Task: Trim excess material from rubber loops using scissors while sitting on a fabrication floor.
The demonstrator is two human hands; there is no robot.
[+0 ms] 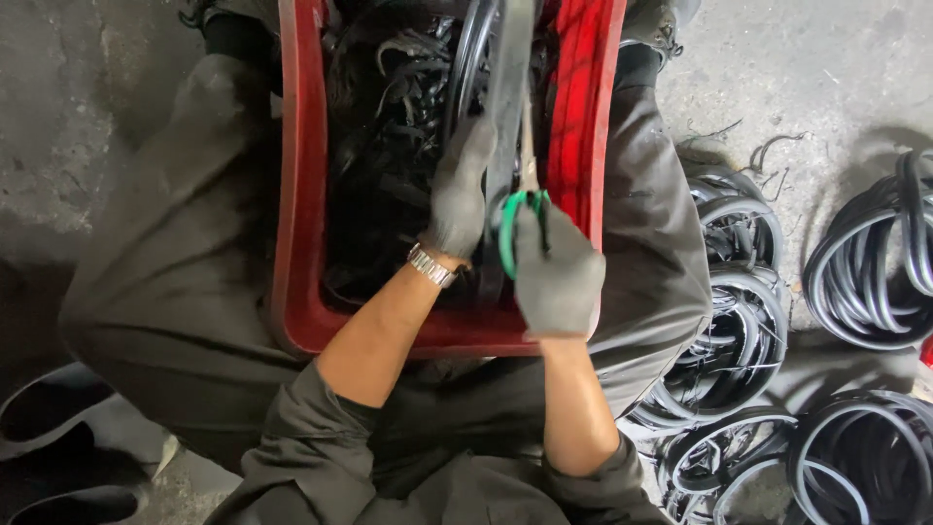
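Both gloved hands are working over our red crate (296,243): left hand (457,199) is gripping the black rubber strip (507,97) tight, right hand (559,277) is closed around green-handled scissors (515,219) cutting along it.

- My knees and the red crate (299,292) walls box both hands in; sideways room is tight.
- Black scraps (389,146) fill the crate below, leaving no clear reach down.
- Rubber rings (729,340) crowd the floor on my right.
- Bare floor (78,117) lies open beyond my left knee.
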